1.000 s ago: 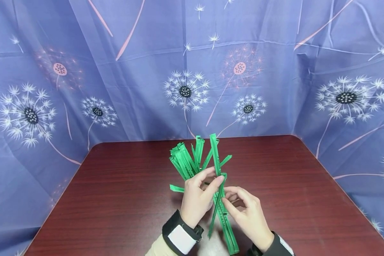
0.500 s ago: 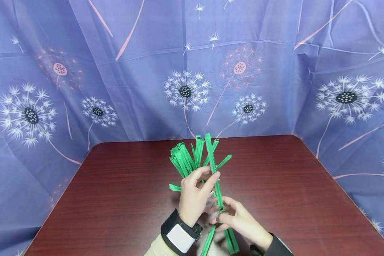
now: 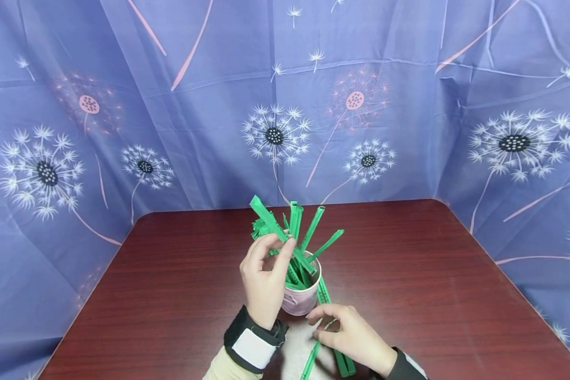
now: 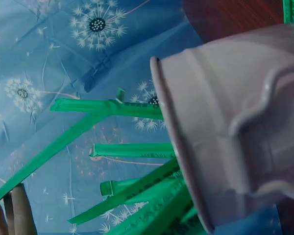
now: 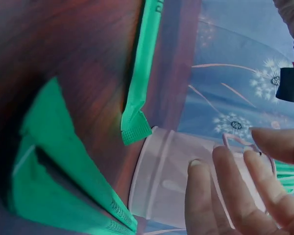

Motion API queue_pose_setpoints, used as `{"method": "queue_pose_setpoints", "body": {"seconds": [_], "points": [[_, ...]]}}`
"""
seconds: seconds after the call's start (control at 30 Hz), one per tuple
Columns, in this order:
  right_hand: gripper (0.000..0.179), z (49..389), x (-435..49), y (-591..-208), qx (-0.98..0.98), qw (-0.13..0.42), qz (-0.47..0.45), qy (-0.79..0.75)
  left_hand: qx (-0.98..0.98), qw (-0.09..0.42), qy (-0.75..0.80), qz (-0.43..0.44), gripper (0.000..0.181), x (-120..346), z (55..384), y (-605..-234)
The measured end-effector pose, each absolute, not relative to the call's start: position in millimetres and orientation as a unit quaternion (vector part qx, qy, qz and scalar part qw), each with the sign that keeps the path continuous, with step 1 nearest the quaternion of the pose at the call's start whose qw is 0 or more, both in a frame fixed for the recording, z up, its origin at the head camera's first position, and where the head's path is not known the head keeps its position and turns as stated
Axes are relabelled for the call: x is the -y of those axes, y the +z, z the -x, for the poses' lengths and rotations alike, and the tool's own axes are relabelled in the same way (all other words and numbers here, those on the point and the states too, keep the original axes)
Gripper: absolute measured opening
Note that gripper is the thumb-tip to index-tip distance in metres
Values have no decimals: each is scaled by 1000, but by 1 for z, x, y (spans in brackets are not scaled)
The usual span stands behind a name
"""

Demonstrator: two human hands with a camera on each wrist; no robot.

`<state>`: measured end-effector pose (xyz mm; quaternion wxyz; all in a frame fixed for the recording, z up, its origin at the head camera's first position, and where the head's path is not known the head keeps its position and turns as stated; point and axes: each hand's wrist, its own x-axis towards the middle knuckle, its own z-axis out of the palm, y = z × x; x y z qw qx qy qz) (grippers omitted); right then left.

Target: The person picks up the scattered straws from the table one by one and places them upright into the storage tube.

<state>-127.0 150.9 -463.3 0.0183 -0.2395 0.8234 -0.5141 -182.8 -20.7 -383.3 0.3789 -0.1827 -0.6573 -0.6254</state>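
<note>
My left hand pinches a long green stick packet between thumb and fingers, tilted above the rim of a small pale pink bucket. Several more green stick packets stand fanned out in the bucket. In the left wrist view, the pinched packet slants up from my fingertips. Low beside the bucket, my right hand has loosely spread fingers around no visible object. Near it, one loose packet lies on the table, and a pair of packets lies under the hand.
A dark reddish-brown wooden table carries everything. Behind and at the sides hangs a blue-purple cloth printed with dandelions. A black wrist strap with a white patch is on my left wrist.
My left hand has moved left and swung the pinched packet over the bucket, which now shows. A packet that was near my right hand lies on the table; the right fingers have loosened.
</note>
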Motion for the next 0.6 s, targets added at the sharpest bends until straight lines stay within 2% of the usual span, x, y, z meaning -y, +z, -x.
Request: {"method": "queue_pose_setpoints", "body": {"seconds": [0.17, 0.4, 0.6], "points": [[17, 126, -149, -467, -837, -30, 293, -462, 717, 354, -572, 184, 22, 22, 184, -390], [16, 125, -148, -468, -851, -33, 314, -419, 776, 296, -522, 193, 43, 18, 184, -404], [17, 124, -148, -467, -877, -29, 317, -361, 809, 293, -462, 213, 60, 16, 184, -417]]}}
